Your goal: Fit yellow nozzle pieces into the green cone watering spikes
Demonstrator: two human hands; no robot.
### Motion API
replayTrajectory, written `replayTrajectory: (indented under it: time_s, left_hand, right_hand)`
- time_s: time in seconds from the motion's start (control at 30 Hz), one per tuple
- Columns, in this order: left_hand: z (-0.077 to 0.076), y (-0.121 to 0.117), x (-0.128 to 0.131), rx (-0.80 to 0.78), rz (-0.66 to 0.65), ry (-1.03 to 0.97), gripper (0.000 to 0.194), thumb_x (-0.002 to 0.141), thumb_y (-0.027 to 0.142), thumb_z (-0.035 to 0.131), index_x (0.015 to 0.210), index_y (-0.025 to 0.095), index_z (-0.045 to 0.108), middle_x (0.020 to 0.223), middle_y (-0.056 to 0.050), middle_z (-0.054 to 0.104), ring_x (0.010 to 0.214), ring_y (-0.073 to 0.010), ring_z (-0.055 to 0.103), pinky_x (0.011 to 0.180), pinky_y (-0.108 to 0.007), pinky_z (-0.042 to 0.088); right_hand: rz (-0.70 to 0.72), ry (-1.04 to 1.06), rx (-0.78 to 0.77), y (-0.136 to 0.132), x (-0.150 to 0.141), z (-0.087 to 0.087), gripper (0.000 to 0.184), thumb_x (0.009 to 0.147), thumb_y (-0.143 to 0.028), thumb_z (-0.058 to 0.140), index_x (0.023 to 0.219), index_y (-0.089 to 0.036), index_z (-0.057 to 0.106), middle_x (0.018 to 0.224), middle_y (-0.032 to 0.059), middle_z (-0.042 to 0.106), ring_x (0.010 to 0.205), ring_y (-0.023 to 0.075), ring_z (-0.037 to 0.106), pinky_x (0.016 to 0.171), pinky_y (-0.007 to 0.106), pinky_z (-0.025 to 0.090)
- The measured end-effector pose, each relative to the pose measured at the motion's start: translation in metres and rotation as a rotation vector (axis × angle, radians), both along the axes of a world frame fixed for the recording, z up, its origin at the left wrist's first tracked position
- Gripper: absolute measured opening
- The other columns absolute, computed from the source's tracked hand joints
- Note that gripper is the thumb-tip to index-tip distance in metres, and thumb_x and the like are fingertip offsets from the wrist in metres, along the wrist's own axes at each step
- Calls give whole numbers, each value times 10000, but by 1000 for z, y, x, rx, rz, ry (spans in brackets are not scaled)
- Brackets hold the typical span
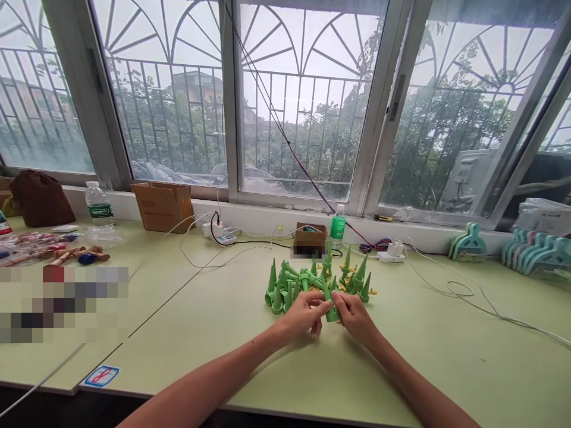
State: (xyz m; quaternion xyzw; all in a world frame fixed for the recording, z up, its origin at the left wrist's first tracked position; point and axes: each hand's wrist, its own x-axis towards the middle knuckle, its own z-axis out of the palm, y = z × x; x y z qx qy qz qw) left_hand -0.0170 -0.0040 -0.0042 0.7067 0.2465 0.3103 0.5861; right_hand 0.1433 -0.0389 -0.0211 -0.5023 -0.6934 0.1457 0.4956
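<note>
With forearms foremost, pinching green spike in left hand and right hand; likely light, stiff; grip by base.

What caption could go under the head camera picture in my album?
Two hands hold a green cone near other spiky pieces on a pale green table.

A small workroom, it seems — pale green worktable, power strips, piled green spikes.
</note>
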Motion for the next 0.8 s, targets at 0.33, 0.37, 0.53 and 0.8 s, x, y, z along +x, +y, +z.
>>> replayTrajectory:
  time_s: [0.33,0.37,0.53,0.8]
  left_hand:
    - [1,0,4,-43,65,-90,501,748,630,621,793,135,559,529,62,472,345,-67,461,329,-179,322]
    - [0,1,4,-43,86,-104,506,740,632,629,806,135,560,539,59,483,338,-66,458,321,-179,317]
    - [-3,3,6,-57,120,-145,502,750,628,624,791,131,563,559,33,525,356,-76,483,334,-187,364]
    - [-5,5,7,-61,64,-162,576,820,677,488,702,116,544,584,-23,563,445,-111,550,386,-208,431]
  right_hand:
    - [-39,-19,32,0,-3,0,504,941,-552,345,571,-213,296,527,-47,299,498,108,287,482,255,254]
    - [-37,-28,30,-1,-4,0,504,937,-554,354,570,-214,295,521,-52,288,491,105,279,475,254,247]
    - [-2,-84,24,-2,-5,-3,458,935,-493,430,592,-210,317,503,-69,290,476,95,257,469,252,219]
    - [35,-151,36,-3,-4,-6,399,931,-414,481,621,-206,342,505,-67,339,472,95,277,490,251,224]
